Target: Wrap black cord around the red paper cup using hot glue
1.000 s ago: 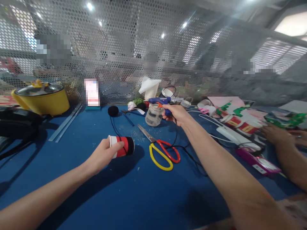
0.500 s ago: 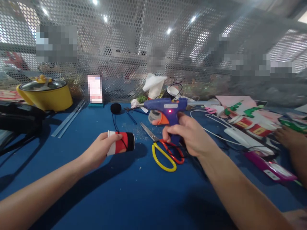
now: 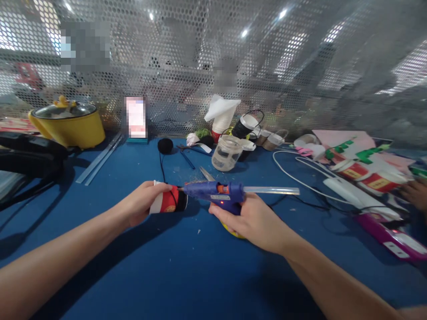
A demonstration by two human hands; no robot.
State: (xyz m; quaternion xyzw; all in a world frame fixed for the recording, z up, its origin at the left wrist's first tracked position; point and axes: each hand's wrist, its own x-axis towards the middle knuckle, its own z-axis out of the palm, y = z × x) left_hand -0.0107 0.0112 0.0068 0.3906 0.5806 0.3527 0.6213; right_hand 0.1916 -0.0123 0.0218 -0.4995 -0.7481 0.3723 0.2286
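My left hand (image 3: 145,200) is closed around a red and white paper cup (image 3: 167,202) lying on its side, with black yarn wound about its right end. A strand runs from the cup up to a black yarn ball (image 3: 165,146) on the table. In my right hand (image 3: 248,218) is a blue glue gun (image 3: 215,193), its red light lit and a clear glue stick projecting from the back. The nozzle points left, at or very close to the cup's yarn; contact cannot be made out. Scissors (image 3: 207,174) lie beneath the gun, mostly hidden.
A clear plastic jar (image 3: 227,153) stands behind the gun. At the back left are a yellow pot (image 3: 68,126) and a lit phone (image 3: 136,118). To the right lie a purple power strip (image 3: 390,238), white cables and decorated cups. Another person's hand (image 3: 416,193) shows at the right edge.
My right hand has brought the glue gun down and left to the cup, now covering much of the scissors. The jar behind has come into view. My left hand keeps its hold on the cup.
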